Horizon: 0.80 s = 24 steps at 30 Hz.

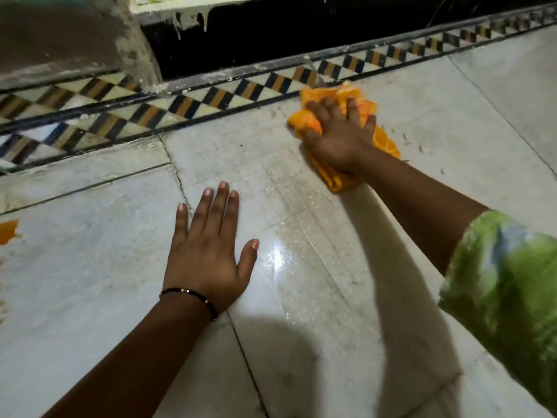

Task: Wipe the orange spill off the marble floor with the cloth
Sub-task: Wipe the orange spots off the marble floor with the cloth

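We are pressing our right hand (pixel 337 137), fingers curled, onto the crumpled orange cloth (pixel 328 98), its length running from our wrist toward the checkered tile border (pixel 211 95) just past our fingertips. Our left hand (pixel 208 251) is lying flat, fingers spread, on open white marble floor (pixel 452 116).

- No text, label, brand, number or sign can be read anywhere in the frame.
- The tile border (pixel 211 98) across the upper half carries only a black, tan and white diamond pattern, no lettering.
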{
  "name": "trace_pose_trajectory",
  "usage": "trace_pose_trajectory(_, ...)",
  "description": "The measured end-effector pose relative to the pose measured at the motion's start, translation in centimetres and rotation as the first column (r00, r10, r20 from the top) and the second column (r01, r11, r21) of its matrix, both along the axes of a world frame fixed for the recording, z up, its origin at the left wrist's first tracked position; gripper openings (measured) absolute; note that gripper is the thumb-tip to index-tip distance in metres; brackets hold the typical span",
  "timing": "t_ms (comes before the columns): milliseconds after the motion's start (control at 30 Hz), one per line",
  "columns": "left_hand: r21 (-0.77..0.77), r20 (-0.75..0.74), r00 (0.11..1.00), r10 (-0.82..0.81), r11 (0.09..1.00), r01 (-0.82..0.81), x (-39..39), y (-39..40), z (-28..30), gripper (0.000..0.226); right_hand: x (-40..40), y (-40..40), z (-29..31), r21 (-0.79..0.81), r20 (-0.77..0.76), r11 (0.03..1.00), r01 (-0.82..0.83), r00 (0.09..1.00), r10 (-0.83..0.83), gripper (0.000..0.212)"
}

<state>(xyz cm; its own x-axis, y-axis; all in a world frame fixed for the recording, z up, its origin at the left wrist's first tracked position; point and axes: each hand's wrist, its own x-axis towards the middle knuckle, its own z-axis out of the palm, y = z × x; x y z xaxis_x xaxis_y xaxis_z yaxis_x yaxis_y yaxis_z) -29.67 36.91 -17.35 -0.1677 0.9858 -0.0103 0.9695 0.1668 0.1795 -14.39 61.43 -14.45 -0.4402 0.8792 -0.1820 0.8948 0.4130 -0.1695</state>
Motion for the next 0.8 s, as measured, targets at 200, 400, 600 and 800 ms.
trace_pose_trajectory(200,0.025,-0.022,1.000,-0.022,0.999,0.023,0.0,0.0,-0.1,0.072,4.6,0.6,-0.2,0.107,0.004,0.993,0.052,0.999,-0.052,0.078)
trace_pose_trajectory(400,0.034,-0.009,1.000,-0.027,0.999,0.027,-0.1,-0.1,-0.1,0.072,0.6,2.9,0.3,0.019,-0.107,0.998,0.054,0.993,-0.051,0.073)
trace_pose_trajectory(600,0.042,-0.006,1.000,-0.027,0.999,0.027,-0.2,0.0,-0.1,0.072,3.6,4.7,0.0,0.085,-0.034,0.974,0.211,0.977,-0.209,0.079)
trace_pose_trajectory(800,0.034,0.012,1.000,-0.014,0.999,0.013,0.0,0.0,0.1,0.073,1.3,0.6,0.0,0.122,-0.038,0.989,-0.082,0.995,0.087,0.082)
